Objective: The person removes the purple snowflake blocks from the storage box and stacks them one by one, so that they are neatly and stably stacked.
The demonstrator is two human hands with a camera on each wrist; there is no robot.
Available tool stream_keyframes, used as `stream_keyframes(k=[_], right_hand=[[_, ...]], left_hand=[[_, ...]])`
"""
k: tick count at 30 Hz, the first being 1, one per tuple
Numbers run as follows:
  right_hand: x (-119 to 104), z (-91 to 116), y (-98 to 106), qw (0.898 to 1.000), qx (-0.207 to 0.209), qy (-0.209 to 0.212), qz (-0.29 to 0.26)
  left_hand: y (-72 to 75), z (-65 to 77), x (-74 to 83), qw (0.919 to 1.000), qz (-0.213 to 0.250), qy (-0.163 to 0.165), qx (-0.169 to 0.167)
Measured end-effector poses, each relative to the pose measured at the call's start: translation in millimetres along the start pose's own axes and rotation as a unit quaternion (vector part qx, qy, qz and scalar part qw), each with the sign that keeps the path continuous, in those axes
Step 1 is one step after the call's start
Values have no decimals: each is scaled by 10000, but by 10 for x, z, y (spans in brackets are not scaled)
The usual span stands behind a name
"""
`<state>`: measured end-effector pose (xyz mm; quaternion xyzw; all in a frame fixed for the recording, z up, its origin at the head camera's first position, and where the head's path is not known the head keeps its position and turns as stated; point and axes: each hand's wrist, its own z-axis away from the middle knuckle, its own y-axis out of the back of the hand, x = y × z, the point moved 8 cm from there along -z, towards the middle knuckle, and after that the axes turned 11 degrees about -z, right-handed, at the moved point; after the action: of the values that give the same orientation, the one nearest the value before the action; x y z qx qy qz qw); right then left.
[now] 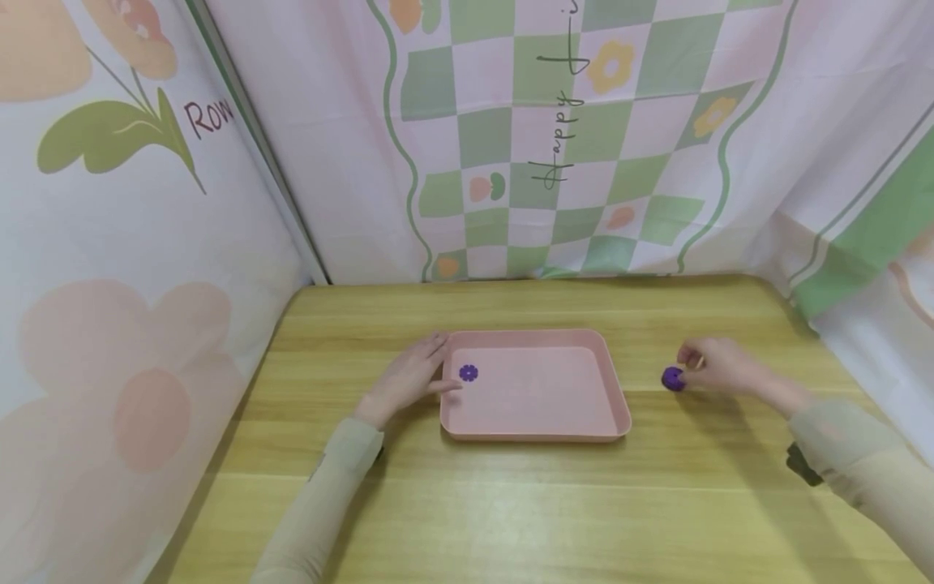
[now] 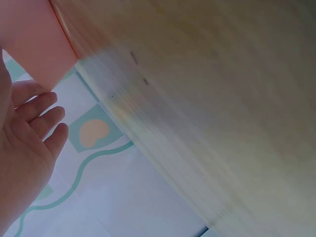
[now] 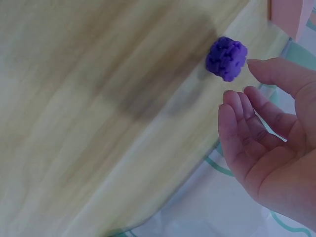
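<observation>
A pink tray (image 1: 536, 436) lies in the middle of the wooden table (image 1: 511, 503). Near its left wall sits a flat purple flower-shaped piece (image 1: 469, 372). My left hand (image 1: 426, 369) rests against the tray's left rim with its fingers straight; the left wrist view shows that hand (image 2: 34, 123) flat beside the tray corner (image 2: 34, 39). To the right of the tray, a second purple piece (image 1: 673, 379) sits on the table. My right hand (image 1: 693, 365) is just beside it. In the right wrist view, the fingers (image 3: 256, 106) are loosely curved, a small gap from the piece (image 3: 226, 58).
Patterned cloth walls close in the table at the back (image 1: 554, 162), the left (image 1: 109, 324) and the right (image 1: 876, 243). Bare wood stretches in front of the tray toward me.
</observation>
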<state>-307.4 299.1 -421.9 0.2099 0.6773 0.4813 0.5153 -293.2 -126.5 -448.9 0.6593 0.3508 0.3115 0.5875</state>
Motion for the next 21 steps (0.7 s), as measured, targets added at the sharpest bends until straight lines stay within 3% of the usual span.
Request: stream_keyframes(k=[12, 21], right_hand=[[-297, -170, 76, 9999, -141, 75, -54], [-597, -369, 30, 9990, -155, 373, -203]], left_hand=[[3, -5, -4, 10000, 2, 39, -87], [-23, -10, -18, 10000, -17, 23, -65]])
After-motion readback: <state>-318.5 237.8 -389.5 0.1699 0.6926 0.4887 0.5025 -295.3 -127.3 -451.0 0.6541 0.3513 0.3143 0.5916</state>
